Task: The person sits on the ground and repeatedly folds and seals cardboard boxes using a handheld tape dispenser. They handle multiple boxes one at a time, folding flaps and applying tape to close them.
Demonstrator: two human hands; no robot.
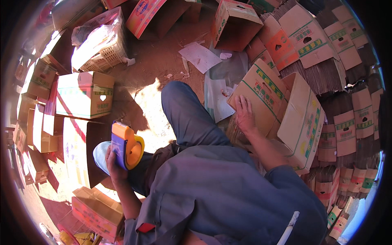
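My left hand point(115, 165) grips an orange and blue tape dispenser point(126, 144) above my left thigh. A yellow-edged tape roll point(141, 150) sits on the dispenser's side. On my right, my right hand point(244, 113) lies flat, fingers extended, on the printed panel of a cardboard banana box point(260, 88). That box is partly unfolded, with another panel point(301, 122) standing up beside it. The stack beneath the panel is mostly hidden by my hand and arm.
Flattened cartons point(312, 76) are piled along the right. Formed boxes point(84, 95) stand on the left, with a small carton point(98, 211) nearer me. A plastic crate point(104, 55) holds bags at the far left. Paper sheets point(200, 57) litter the dirt floor; an open box point(235, 26) stands beyond.
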